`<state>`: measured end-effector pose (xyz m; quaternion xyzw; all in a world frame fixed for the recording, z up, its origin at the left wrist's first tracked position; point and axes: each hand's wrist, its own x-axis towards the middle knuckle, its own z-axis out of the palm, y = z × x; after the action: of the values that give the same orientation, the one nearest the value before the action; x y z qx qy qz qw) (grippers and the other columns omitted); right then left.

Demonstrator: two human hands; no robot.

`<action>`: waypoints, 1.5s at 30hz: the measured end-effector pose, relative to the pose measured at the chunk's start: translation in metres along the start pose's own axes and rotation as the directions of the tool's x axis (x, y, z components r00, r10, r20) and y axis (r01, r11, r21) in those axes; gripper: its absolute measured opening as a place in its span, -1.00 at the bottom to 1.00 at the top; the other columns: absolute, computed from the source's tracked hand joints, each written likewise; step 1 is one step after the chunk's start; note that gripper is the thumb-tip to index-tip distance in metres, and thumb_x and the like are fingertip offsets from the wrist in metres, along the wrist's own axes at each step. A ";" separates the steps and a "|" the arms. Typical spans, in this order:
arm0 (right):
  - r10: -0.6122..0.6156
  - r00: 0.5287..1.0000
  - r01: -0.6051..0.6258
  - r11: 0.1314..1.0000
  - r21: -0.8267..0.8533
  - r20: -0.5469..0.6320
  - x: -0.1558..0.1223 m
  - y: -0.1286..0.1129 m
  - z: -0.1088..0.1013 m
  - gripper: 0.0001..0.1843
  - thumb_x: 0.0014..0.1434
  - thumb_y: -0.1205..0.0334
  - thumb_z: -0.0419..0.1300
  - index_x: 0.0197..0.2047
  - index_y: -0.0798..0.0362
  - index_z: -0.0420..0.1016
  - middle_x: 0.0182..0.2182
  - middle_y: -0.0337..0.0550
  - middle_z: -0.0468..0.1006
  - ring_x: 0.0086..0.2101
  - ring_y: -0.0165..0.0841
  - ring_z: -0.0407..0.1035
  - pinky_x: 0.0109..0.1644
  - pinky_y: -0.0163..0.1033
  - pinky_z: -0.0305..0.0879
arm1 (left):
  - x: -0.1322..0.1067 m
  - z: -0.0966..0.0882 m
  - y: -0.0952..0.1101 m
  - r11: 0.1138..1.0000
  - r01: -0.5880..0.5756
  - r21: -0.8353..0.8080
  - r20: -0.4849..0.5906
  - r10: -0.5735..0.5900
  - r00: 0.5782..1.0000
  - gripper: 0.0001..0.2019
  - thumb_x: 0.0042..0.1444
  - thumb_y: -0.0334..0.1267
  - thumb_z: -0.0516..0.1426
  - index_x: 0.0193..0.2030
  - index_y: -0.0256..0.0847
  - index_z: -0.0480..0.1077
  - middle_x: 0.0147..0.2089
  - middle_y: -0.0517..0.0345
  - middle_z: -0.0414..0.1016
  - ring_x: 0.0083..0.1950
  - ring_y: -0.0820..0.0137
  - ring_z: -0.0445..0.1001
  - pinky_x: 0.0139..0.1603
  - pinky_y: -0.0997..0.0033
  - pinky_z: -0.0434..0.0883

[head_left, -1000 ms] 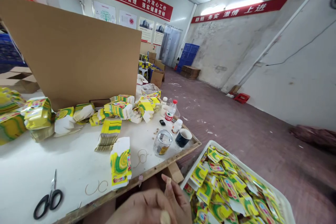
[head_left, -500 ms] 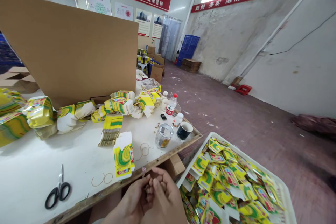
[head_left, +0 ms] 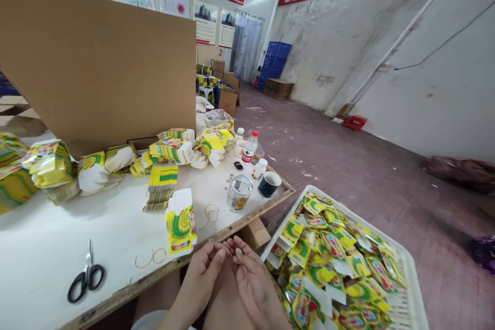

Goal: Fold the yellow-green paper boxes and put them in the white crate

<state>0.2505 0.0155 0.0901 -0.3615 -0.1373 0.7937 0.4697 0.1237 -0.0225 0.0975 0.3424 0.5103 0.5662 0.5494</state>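
Observation:
My left hand (head_left: 204, 274) and my right hand (head_left: 253, 282) meet low in the view, just below the table's wooden front edge (head_left: 162, 270). Their fingertips touch each other. The fingers of both are stretched out loosely and I see nothing in them. Nearest on the table is an upright bundle of yellow-green packets (head_left: 180, 228), with loose rubber bands (head_left: 150, 258) beside it. To the right of my right hand is a white tray (head_left: 413, 289) heaped with several loose yellow-green packets (head_left: 328, 258).
Black scissors (head_left: 85, 279) lie front left. A stack of packets (head_left: 161, 190) and more bundles (head_left: 170, 150) sit mid-table before a big cardboard sheet (head_left: 100, 62). A glass jar (head_left: 238, 192), dark cup (head_left: 269, 184) and bottle (head_left: 249, 147) stand at the right corner.
My hands have moved up and apart a little, from clasped together to fingers stretched with tips touching. The view has tilted slightly downward.

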 end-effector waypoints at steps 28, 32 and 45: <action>-0.212 0.887 0.458 0.506 -0.731 0.410 -0.024 -0.010 0.016 -0.72 0.21 -0.03 0.22 -0.25 0.03 0.48 -0.45 -0.24 0.49 -0.41 -0.35 0.36 -0.32 -0.33 0.23 | -0.006 -0.009 -0.005 0.992 -0.052 0.116 0.005 0.051 0.999 -0.63 0.15 0.07 0.14 -0.44 -0.21 0.43 -0.42 0.16 0.37 -0.34 0.34 0.25 -0.29 0.44 0.23; -0.201 0.874 0.486 0.398 -0.778 0.443 -0.024 -0.012 0.012 -0.70 0.26 -0.03 0.14 -0.30 0.03 0.48 -0.49 -0.27 0.46 -0.47 -0.38 0.30 -0.39 -0.34 0.14 | -0.009 -0.010 0.005 0.976 -0.111 0.187 0.045 0.104 0.994 -0.68 0.14 0.01 0.17 -0.47 -0.19 0.44 -0.45 0.16 0.38 -0.34 0.32 0.27 -0.24 0.42 0.25; -0.109 0.870 0.491 0.285 -0.823 0.481 -0.025 -0.010 0.008 -0.65 0.33 0.01 0.04 -0.41 0.01 0.35 -0.51 -0.33 0.32 -0.46 -0.40 0.19 -0.37 -0.32 0.04 | -0.018 -0.011 -0.001 0.926 -0.186 0.330 0.090 0.165 0.982 -0.67 0.27 -0.06 0.04 -0.47 -0.18 0.26 -0.48 0.22 0.23 -0.39 0.38 0.19 -0.32 0.44 0.17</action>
<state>0.2589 0.0007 0.1127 -0.3891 -0.7055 0.5152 0.2924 0.1166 -0.0423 0.0973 0.4924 0.5499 0.5070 0.4450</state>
